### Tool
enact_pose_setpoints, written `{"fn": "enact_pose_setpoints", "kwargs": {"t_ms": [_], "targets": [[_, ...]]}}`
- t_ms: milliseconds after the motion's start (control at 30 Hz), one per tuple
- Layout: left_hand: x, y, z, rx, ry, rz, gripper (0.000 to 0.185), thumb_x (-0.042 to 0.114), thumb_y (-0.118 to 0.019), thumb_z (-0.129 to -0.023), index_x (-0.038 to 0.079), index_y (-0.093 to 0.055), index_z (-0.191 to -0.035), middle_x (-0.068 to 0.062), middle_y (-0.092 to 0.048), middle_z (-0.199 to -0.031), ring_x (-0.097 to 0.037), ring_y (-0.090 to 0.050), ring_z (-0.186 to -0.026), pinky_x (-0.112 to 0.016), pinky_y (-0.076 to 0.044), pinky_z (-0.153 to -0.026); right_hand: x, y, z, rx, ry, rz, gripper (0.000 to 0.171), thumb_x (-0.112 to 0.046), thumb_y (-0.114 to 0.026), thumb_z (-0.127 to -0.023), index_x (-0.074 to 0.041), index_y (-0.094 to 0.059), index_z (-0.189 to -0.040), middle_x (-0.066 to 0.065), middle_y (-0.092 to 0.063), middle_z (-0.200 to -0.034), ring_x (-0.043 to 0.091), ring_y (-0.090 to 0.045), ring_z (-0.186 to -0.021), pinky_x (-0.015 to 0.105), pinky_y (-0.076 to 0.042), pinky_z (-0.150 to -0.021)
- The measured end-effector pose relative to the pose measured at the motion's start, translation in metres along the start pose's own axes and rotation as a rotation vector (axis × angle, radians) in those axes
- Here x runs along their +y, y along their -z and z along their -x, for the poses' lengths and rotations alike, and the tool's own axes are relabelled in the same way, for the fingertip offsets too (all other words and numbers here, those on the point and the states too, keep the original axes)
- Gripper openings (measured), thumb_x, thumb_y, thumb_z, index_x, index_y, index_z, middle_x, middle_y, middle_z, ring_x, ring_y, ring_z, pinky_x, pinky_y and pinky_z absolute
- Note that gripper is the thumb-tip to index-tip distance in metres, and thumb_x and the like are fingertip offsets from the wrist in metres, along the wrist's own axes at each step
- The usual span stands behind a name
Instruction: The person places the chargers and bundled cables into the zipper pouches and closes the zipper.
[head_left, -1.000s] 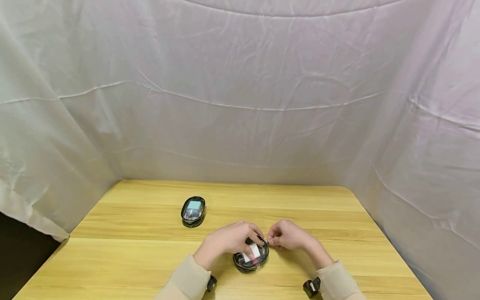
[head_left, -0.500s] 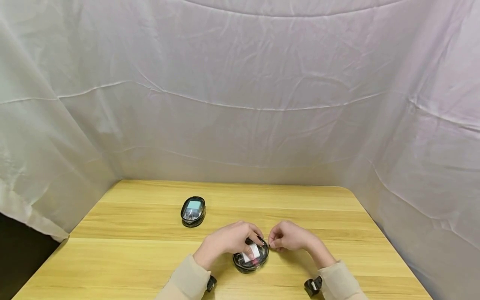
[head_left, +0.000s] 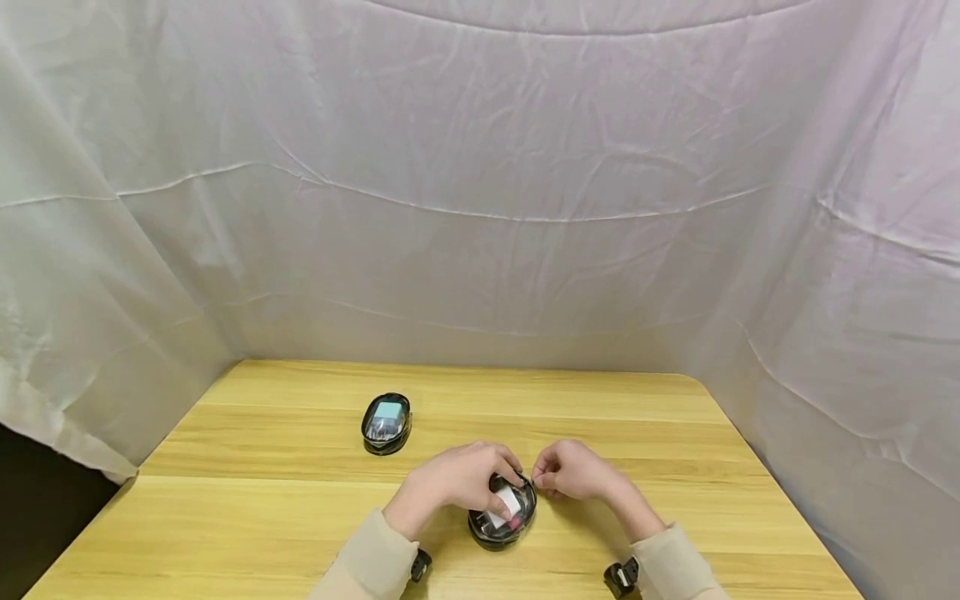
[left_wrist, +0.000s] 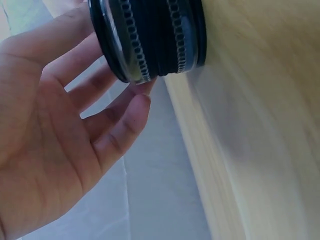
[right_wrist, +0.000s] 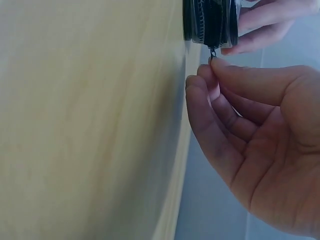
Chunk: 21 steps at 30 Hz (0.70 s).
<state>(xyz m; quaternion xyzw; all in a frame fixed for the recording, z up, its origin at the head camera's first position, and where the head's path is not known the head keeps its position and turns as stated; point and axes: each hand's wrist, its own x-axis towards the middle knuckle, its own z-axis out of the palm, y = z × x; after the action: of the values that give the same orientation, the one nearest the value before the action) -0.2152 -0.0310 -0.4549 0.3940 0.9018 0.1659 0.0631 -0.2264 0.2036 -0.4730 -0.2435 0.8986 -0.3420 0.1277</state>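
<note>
A small oval black zip pouch (head_left: 503,515) with a clear top lies near the front of the wooden table (head_left: 285,500); white and pink items show inside it. My left hand (head_left: 459,477) rests on its far left side, fingers laid over the zipped edge (left_wrist: 150,45). My right hand (head_left: 572,470) pinches the pouch's small black zip pull (right_wrist: 213,53) between thumb and fingertips at the pouch's right end (right_wrist: 211,22).
A second oval black pouch (head_left: 387,422) with a light blue item inside lies further back on the left. White cloth (head_left: 480,192) hangs round the table on three sides. The table edge runs close in front of my sleeves.
My right hand has drawn the zip pull slightly leftward along the pouch's far edge, and the pouch has shifted a little. The left hand stays on it.
</note>
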Motion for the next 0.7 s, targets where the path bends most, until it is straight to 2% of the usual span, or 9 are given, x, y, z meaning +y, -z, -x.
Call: {"fn": "enact_pose_setpoints", "kwargs": {"t_ms": [333, 700], "targets": [[0.0005, 0.0023, 0.0021, -0.015, -0.038, -0.034, 0.047, 0.024, -0.092, -0.078, 0.028, -0.079, -0.122, 0.015, -0.062, -0.142, -0.013, -0.059, -0.129, -0.031, -0.049, -0.107, -0.0012, -0.0018, -0.0028, 0.037, 0.033, 0.022, 0.014, 0.001, -0.07, -0.094, -0.008, -0.072, -0.084, 0.002, -0.068, -0.073, 0.016, -0.062, -0.066, 0.023, -0.052, -0.056], [-0.0017, -0.0005, 0.0005, -0.034, -0.061, 0.008, 0.043, 0.017, -0.089, -0.082, 0.023, -0.078, -0.123, 0.012, -0.063, -0.14, -0.013, -0.056, -0.129, -0.028, -0.045, -0.11, 0.0043, -0.0004, -0.0038, 0.013, 0.036, 0.011, 0.013, 0.002, -0.072, -0.093, -0.008, -0.072, -0.083, 0.003, -0.068, -0.074, 0.017, -0.062, -0.067, 0.023, -0.052, -0.056]]}}
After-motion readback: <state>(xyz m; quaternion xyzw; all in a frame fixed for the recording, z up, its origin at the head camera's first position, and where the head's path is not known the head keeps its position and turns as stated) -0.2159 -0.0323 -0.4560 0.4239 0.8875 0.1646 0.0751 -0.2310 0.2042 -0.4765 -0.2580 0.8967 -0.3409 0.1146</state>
